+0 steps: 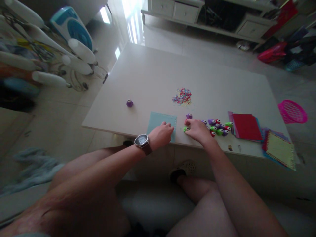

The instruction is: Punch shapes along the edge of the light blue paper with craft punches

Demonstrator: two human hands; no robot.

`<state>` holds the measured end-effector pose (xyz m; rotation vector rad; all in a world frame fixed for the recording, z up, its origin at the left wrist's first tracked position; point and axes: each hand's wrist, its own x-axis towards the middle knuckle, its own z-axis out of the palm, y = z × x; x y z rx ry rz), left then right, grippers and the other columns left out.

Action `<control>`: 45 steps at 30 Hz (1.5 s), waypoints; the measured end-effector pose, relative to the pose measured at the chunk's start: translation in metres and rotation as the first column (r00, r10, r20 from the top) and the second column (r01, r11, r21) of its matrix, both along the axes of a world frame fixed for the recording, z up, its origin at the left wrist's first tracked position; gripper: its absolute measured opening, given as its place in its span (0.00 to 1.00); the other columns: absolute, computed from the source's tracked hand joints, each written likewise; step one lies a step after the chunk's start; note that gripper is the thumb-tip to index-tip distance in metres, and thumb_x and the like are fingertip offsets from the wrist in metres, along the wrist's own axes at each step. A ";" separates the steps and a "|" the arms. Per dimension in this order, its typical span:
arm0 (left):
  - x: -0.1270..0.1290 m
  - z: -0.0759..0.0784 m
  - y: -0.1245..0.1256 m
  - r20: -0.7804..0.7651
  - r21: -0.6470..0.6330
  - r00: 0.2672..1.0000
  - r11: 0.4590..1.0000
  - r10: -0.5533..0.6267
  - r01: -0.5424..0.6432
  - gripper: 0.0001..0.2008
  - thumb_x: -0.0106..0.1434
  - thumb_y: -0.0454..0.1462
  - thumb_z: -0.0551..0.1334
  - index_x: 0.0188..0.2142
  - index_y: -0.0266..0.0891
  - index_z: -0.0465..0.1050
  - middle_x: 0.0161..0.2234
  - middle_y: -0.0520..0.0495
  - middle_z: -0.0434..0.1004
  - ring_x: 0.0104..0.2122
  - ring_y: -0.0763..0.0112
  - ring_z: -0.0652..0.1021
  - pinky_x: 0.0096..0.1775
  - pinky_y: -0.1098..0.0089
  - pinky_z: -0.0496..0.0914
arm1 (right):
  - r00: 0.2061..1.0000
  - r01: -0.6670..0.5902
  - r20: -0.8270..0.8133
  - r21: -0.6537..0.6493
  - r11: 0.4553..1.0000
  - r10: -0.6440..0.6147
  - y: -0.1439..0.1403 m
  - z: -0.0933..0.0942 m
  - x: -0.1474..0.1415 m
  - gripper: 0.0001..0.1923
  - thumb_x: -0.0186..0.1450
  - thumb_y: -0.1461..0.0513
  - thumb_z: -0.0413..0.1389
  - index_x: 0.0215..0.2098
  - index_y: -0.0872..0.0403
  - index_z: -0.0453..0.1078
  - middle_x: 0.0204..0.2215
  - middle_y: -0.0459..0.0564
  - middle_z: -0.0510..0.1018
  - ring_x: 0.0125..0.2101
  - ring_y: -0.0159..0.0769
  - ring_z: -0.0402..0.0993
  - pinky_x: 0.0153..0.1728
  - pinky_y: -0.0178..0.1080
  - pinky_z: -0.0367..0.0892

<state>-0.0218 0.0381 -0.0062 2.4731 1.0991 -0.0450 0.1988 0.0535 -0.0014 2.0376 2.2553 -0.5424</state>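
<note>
My left hand (161, 135), with a watch on its wrist, lies over a light blue sheet of paper (159, 119) at the table's near edge. Its fingers are curled, and whatever may be under them is hidden. With closed fingers my right hand (198, 130) grips a small green paper punch (186, 129) with an eye on it, just right of the sheet. A red part shows at the fingertips, partly covered. Behind it stands a purple punch (189, 115). Several green, red and purple punches (219, 127) cluster to the right of this hand.
A lone purple punch (129, 103) stands at the left of the white table (148, 75). Colourful paper confetti (183, 96) lies mid-table. Red sheets (247, 126) and yellow sheets (280, 148) are stacked at the right. A pink basket (293, 112) is beyond the right edge.
</note>
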 end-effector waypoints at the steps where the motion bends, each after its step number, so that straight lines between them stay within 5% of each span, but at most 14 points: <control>1: 0.000 0.001 0.000 -0.005 0.003 1.000 1.000 0.000 0.000 0.10 0.66 0.28 0.56 0.44 0.33 0.74 0.47 0.37 0.77 0.48 0.57 0.74 0.48 0.61 0.72 | 0.999 -0.026 -0.029 0.007 1.000 0.026 0.001 -0.001 0.000 0.15 0.59 0.70 0.59 0.44 0.54 0.80 0.42 0.56 0.82 0.44 0.46 0.76 0.44 0.40 0.68; 10: 0.002 0.007 -0.001 -0.038 -0.004 0.999 1.000 -0.003 0.003 0.11 0.67 0.29 0.57 0.46 0.32 0.75 0.49 0.36 0.77 0.48 0.56 0.74 0.47 0.61 0.71 | 0.990 -0.113 -0.091 -0.092 0.989 0.104 0.001 0.003 -0.013 0.16 0.60 0.72 0.55 0.42 0.53 0.77 0.40 0.53 0.82 0.46 0.46 0.74 0.49 0.46 0.64; 16: 0.003 0.008 -0.003 -0.042 -0.014 0.999 1.000 -0.002 0.002 0.12 0.67 0.29 0.56 0.47 0.32 0.75 0.49 0.35 0.76 0.49 0.54 0.74 0.47 0.60 0.72 | 0.989 -0.064 -0.123 0.124 0.990 0.080 0.001 -0.001 -0.010 0.30 0.59 0.71 0.57 0.59 0.53 0.73 0.53 0.60 0.79 0.57 0.54 0.69 0.54 0.50 0.63; 24: 0.002 0.012 -0.003 -0.047 -0.041 0.999 0.999 -0.007 0.005 0.12 0.67 0.29 0.56 0.47 0.31 0.75 0.51 0.33 0.76 0.51 0.53 0.73 0.48 0.58 0.73 | 0.997 -0.061 -0.047 0.091 0.994 0.065 0.003 -0.001 -0.003 0.10 0.59 0.68 0.59 0.40 0.55 0.75 0.42 0.56 0.81 0.45 0.48 0.75 0.48 0.45 0.67; 33: -0.002 0.009 0.000 0.020 -0.068 1.000 0.997 0.023 -0.022 0.12 0.68 0.30 0.57 0.48 0.33 0.74 0.51 0.36 0.78 0.53 0.54 0.75 0.50 0.59 0.75 | 0.994 -0.104 -0.032 -0.004 0.995 0.104 -0.001 -0.006 0.004 0.17 0.58 0.73 0.58 0.43 0.54 0.75 0.40 0.55 0.82 0.41 0.43 0.78 0.44 0.40 0.68; 37: -0.004 0.011 0.014 0.195 -0.156 0.962 0.975 0.190 -0.160 0.16 0.67 0.32 0.62 0.53 0.35 0.73 0.53 0.37 0.79 0.54 0.56 0.77 0.55 0.59 0.73 | 0.947 -0.082 -0.302 0.108 0.991 0.111 -0.002 -0.002 -0.006 0.16 0.56 0.72 0.59 0.42 0.54 0.73 0.37 0.52 0.81 0.38 0.40 0.77 0.42 0.38 0.69; 41: 0.002 0.005 0.027 0.382 -0.472 0.782 0.831 0.493 -0.294 0.17 0.64 0.39 0.70 0.50 0.36 0.73 0.49 0.40 0.82 0.42 0.64 0.81 0.45 0.64 0.75 | 0.828 -0.075 -0.531 0.211 0.975 0.179 -0.007 0.003 -0.027 0.15 0.56 0.70 0.60 0.42 0.54 0.72 0.37 0.49 0.80 0.37 0.38 0.78 0.40 0.38 0.71; 45: 0.001 0.004 0.037 0.421 -0.576 0.687 0.760 0.592 -0.302 0.15 0.59 0.39 0.73 0.42 0.36 0.74 0.40 0.44 0.83 0.36 0.69 0.80 0.38 0.68 0.73 | 0.758 -0.081 -0.591 0.335 0.939 0.277 -0.009 0.004 -0.039 0.13 0.60 0.68 0.60 0.43 0.53 0.72 0.38 0.49 0.80 0.38 0.39 0.78 0.41 0.40 0.72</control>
